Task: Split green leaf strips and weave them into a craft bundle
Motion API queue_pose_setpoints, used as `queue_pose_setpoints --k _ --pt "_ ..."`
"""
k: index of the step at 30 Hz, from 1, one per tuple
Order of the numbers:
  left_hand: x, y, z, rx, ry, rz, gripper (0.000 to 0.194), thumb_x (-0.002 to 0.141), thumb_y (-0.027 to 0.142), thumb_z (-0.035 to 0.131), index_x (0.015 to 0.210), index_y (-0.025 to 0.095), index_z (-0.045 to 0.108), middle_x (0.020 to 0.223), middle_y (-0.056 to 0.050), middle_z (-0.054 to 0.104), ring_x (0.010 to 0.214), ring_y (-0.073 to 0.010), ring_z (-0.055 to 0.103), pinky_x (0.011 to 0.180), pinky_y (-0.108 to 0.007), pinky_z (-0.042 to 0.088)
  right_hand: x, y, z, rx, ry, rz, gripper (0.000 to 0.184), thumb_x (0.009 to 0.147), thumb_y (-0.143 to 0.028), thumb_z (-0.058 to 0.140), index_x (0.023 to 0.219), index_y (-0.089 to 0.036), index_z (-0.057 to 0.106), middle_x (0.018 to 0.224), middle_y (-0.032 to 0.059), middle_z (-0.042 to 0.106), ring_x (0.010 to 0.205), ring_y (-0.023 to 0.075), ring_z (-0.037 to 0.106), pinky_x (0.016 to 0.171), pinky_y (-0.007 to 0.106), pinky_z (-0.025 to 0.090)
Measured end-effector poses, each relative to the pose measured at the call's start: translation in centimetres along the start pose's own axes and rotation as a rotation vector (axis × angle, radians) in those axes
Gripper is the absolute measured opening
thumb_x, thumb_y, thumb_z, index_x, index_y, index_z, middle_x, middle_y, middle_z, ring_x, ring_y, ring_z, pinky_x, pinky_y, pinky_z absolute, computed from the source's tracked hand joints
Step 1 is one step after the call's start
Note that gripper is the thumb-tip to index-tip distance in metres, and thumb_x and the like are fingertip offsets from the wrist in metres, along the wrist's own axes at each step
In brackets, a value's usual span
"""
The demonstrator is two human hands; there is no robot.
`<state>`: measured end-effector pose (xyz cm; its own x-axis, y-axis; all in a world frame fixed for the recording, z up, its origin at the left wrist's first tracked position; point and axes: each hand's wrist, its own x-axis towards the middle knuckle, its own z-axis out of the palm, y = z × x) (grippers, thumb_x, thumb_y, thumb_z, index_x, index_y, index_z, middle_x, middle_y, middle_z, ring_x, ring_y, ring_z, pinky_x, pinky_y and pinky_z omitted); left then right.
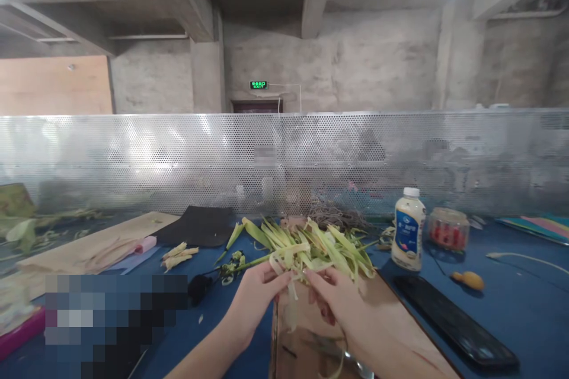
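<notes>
Pointing lengthwise downward, a pale strip (292, 291) hangs pinched in the left fingers (281, 281); whether the right fingers (317, 282) grip is unclear.

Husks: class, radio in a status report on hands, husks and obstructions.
Left hand pinching pale strip. Right hand close beside, grip unclear. Husks heaped just beyond. Scissors on board, near right wrist.

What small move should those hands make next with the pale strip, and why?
Perhaps the right hand should gently straighten the pale strip while the left hand steadies it: the left hand pinches the strip, one end dangles loosely over the brown board, and the right hand is close beside it.
</notes>
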<state>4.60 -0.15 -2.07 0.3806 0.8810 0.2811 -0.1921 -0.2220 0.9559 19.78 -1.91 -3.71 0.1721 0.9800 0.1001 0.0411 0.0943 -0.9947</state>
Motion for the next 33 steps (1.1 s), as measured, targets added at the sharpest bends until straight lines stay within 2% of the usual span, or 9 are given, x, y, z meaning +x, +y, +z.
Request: queue_pose_setpoints --k 4,7,12,16,19,22,25,27,33 --pt "0.3 -0.6 -0.5 -0.093 0.043 -0.087 0.021 0.067 0.031 0.067 0.077 0.013 0.066 0.066 0.0 0.059 0.056 -0.0089 0.044 0.057 -0.02 0.034 -0.7 -0.4 0.2 0.139 -0.1 0.063 0.027 0.066 -0.043 0.062 0.066 -0.017 0.056 0.05 -0.0026 0.055 0.035 0.0069 0.04 0.034 0.019 0.028" --pt "0.4 -0.9 -0.8 -0.125 0.089 -0.119 0.02 0.066 0.032 0.068 0.068 0.013 0.063 0.062 0.001 0.054 0.056 -0.0088 0.043 0.056 -0.02 0.034 -1.0 -0.3 0.4 0.208 -0.191 0.084 0.025 0.066 -0.042 0.063 0.069 -0.018 0.058 0.051 -0.0025 0.056 0.037 0.008 0.044 0.037 0.02 0.031" --pt "0.3 -0.6 -0.7 -0.128 0.079 -0.124 0.02 0.065 0.033 0.068 0.066 0.014 0.061 0.061 0.001 0.054 0.058 -0.0101 0.046 0.06 -0.022 0.036 -1.4 -0.5 0.5 0.249 -0.186 0.09 0.023 0.065 -0.036 0.065 0.079 -0.02 0.057 0.052 -0.0029 0.056 0.044 0.0105 0.049 0.041 0.02 0.037" --pt "0.3 -0.5 -0.6 -0.087 0.059 -0.118 0.022 0.067 0.034 0.066 0.073 0.013 0.063 0.063 0.001 0.057 0.058 -0.0104 0.047 0.059 -0.021 0.035 -1.4 -0.6 0.4 0.241 -0.237 0.029 0.031 0.061 -0.031 0.066 0.088 -0.019 0.057 0.066 -0.0015 0.061 0.049 0.0107 0.052 0.041 0.02 0.038" --pt "0.3 -0.5 -0.8 0.024 0.082 -0.085 0.021 0.068 0.033 0.065 0.07 0.012 0.062 0.06 0.001 0.058 0.056 -0.0107 0.047 0.054 -0.02 0.033 -1.3 -0.7 0.4 0.151 -0.275 -0.052 0.035 0.058 -0.03 0.066 0.09 -0.018 0.059 0.077 0.001 0.063 0.051 0.0111 0.054 0.039 0.02 0.039" --pt "0.3 -0.4 -0.7 0.163 0.064 -0.04 0.022 0.067 0.033 0.064 0.072 0.012 0.065 0.063 -0.002 0.063 0.058 -0.0132 0.051 0.054 -0.021 0.035 -1.5 -0.9 0.5 0.01 -0.217 -0.102 0.029 0.06 -0.032 0.064 0.085 -0.018 0.06 0.066 -0.001 0.06 0.046 0.0103 0.051 0.037 0.02 0.038" --pt "0.1 -0.2 -0.4 0.176 -0.019 -0.021 0.026 0.067 0.033 0.064 0.082 0.012 0.067 0.07 -0.004 0.066 0.064 -0.0172 0.056 0.059 -0.024 0.04 -1.6 -1.1 0.5 -0.128 -0.147 -0.093 0.022 0.066 -0.037 0.06 0.076 -0.018 0.062 0.05 -0.0039 0.054 0.037 0.0087 0.043 0.034 0.02 0.031" --pt "0.0 -0.1 -0.2 0.191 -0.047 -0.013 0.027 0.066 0.034 0.065 0.081 0.012 0.069 0.067 -0.003 0.066 0.065 -0.0184 0.057 0.061 -0.025 0.042 -1.4 -1.0 0.3 -0.19 -0.111 -0.123 0.022 0.069 -0.04 0.058 0.071 -0.019 0.063 0.048 -0.0034 0.052 0.036 0.009 0.041 0.036 0.021 0.03" --pt "0.0 -0.8 -0.3 0.248 -0.075 0.001 0.026 0.067 0.029 0.062 0.086 0.013 0.07 0.074 -0.004 0.067 0.077 -0.0222 0.059 0.069 -0.027 0.043 0.3 0.0 -0.8 -0.345 0.082 -0.425 0.025 0.072 -0.042 0.057 0.063 -0.02 0.065 0.067 0.0025 0.061 0.065 0.0185 0.052 0.06 0.028 0.038"
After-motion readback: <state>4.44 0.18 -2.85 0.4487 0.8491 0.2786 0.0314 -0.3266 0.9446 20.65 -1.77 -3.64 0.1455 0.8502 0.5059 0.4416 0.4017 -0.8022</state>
